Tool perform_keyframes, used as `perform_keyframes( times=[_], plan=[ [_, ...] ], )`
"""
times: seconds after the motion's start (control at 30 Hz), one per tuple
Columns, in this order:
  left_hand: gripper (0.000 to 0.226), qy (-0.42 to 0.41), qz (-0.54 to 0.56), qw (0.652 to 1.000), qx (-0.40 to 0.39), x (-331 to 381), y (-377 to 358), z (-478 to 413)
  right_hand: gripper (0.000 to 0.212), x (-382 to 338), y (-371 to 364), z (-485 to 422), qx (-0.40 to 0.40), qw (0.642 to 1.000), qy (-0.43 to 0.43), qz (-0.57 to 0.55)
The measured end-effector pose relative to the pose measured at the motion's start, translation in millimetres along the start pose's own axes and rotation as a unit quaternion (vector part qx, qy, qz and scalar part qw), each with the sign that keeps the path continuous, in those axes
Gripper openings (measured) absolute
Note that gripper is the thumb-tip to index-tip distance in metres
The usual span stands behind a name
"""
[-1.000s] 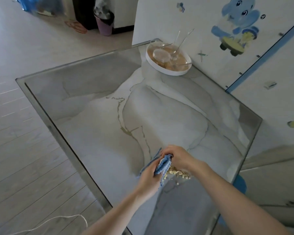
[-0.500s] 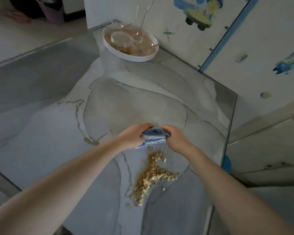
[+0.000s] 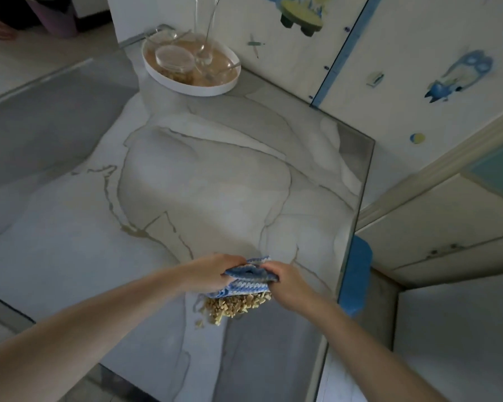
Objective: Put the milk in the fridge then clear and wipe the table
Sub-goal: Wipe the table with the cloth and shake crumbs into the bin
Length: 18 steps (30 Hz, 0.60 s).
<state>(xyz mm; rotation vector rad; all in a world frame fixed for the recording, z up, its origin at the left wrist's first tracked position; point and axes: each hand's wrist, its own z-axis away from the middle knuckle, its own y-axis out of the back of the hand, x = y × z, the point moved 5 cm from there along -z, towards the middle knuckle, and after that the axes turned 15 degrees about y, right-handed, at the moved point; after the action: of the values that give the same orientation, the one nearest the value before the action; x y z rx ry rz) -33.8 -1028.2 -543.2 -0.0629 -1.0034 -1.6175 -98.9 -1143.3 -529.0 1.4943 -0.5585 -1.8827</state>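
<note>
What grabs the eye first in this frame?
The left hand and right hand both grip a blue-and-white cloth at the near right of the marble-look table. The cloth is bunched against a pile of tan crumbs. After that, the eye goes to the white tray at the far corner by the wall, which holds glass dishes.

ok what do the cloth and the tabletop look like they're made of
The cloth: probably knitted or crocheted yarn, matte, going by the blue-and-white zigzag stitch rows. The tabletop: polished marble-look stone, or a printed slab; grey and tan veins run through it and it gives glossy reflections.
</note>
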Motion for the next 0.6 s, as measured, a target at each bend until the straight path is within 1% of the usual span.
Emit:
perform_keyframes(
  times=[0.03, 0.1, 0.13, 0.2, 0.23, 0.3, 0.37, 0.4, 0.43, 0.47, 0.53, 0.6],
  plan=[
    [0.032, -0.009, 0.007, 1.000, 0.004, 4.8, 4.3, 1.9, 0.037, -2.3, 3.0, 5.6, 0.007, 1.000, 0.003, -0.016],
    [0.029, -0.052, 0.039, 0.998, 0.013, 19.6, 18.5, 6.9, 0.024, -8.2, 15.7, 14.4, 0.029, 0.998, 0.002, -0.053],
    [0.028, -0.075, 0.067, 0.995, 0.017, 28.2, 27.3, 9.2, 0.019, -10.9, 24.4, 16.5, 0.044, 0.996, 0.006, -0.073],
    [0.025, -0.096, 0.131, 0.986, 0.037, 44.1, 45.8, 12.1, 0.017, -14.5, 46.4, 18.0, 0.095, 0.992, 0.018, -0.086],
    [0.024, -0.101, 0.158, 0.980, 0.064, 51.1, 55.4, 11.6, 0.016, -14.8, 58.9, 18.1, 0.134, 0.988, 0.019, -0.081],
    [0.026, -0.114, 0.195, 0.963, 0.146, 62.4, 73.1, 11.0, 0.014, -13.8, 79.7, 18.4, 0.214, 0.973, 0.012, -0.086],
    [0.028, -0.122, 0.245, 0.940, 0.206, 62.7, 77.4, 9.6, 0.015, -7.6, 89.1, 21.3, 0.269, 0.959, 0.000, -0.093],
    [0.028, -0.110, 0.280, 0.928, 0.219, 56.5, 72.5, 9.0, 0.015, -3.0, 89.1, 23.5, 0.282, 0.955, -0.010, -0.089],
    [0.027, -0.081, 0.312, 0.918, 0.230, 46.8, 63.6, 10.4, 0.014, 3.5, 84.9, 25.8, 0.284, 0.955, -0.026, -0.082],
    [0.029, -0.033, 0.337, 0.908, 0.247, 32.9, 50.8, 14.0, 0.014, 11.0, 77.0, 28.9, 0.275, 0.958, -0.046, -0.071],
    [0.035, 0.061, 0.379, 0.876, 0.293, 1.3, 17.8, 28.9, 0.016, 25.6, 54.9, 36.0, 0.244, 0.964, -0.093, -0.048],
    [0.035, 0.087, 0.437, 0.837, 0.318, -19.3, -16.8, 43.5, 0.025, 34.4, 31.9, 42.7, 0.205, 0.970, -0.125, -0.030]
  ],
)
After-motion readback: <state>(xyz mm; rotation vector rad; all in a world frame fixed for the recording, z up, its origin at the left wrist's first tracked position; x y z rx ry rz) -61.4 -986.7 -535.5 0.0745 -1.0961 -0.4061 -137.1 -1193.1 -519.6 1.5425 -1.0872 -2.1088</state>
